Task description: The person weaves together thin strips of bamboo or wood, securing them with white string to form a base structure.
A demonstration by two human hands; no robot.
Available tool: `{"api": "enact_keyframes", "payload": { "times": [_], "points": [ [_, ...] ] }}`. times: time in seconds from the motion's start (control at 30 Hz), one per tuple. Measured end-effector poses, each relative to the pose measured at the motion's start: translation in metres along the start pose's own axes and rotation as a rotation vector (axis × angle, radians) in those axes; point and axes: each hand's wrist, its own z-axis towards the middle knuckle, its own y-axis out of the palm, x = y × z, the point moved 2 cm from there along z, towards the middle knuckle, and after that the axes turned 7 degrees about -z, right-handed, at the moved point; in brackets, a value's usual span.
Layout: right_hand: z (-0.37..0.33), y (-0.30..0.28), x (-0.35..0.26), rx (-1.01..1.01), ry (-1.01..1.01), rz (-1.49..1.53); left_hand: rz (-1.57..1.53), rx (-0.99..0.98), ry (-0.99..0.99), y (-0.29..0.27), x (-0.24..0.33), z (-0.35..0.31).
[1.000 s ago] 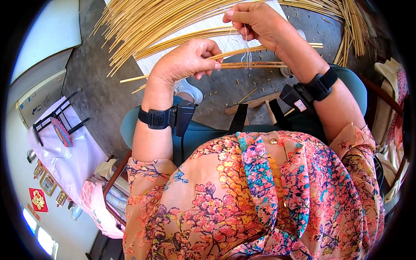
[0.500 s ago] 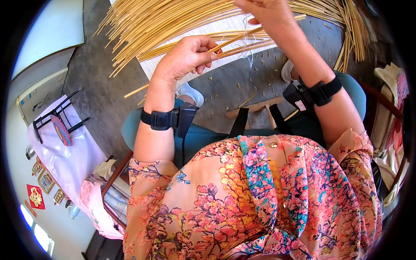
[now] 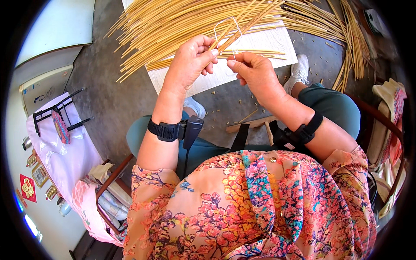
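Observation:
Between thumb and fingers, my left hand grips a few long thin straw-coloured stalks that slant up to the right. A white string loops around these stalks just past my fingertips. Just to the right, my right hand has its thumb and forefinger pinched together on the string's lower end. Beyond both hands a large pile of similar stalks lies across a white wood-grain board. A few loose stalks lie on the board's nearer part, behind my hands.
More stalks lie in a bunch at the far right. Short cut bits litter the grey floor. A wooden piece sits between my legs. To the left stands a table with a pale cloth, an upturned black-legged stool on it.
My right hand has come down and nearer to my left hand, drawing on the string. The held stalks now tilt more steeply upward, and the loop around them has opened wide.

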Motion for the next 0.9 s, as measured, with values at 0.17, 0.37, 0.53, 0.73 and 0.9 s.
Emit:
{"api": "enact_keyframes", "payload": {
  "times": [0.17,0.37,0.53,0.73,0.9],
  "points": [
    [0.009,0.001,-0.006,0.033,-0.013,0.144,-0.086,-0.026,0.024,0.012,-0.007,0.001],
    [0.015,0.001,-0.003,0.016,-0.004,0.189,-0.171,0.025,0.065,0.019,-0.014,0.003],
    [0.013,0.003,-0.004,0.001,-0.017,0.229,-0.223,0.048,0.068,0.021,-0.012,0.001],
    [0.01,0.007,-0.007,-0.034,-0.063,0.243,-0.29,0.125,0.036,0.023,-0.013,0.001],
    [0.012,0.004,-0.002,-0.033,-0.054,0.26,-0.362,0.209,0.056,0.024,-0.016,0.001]
  ]
}}
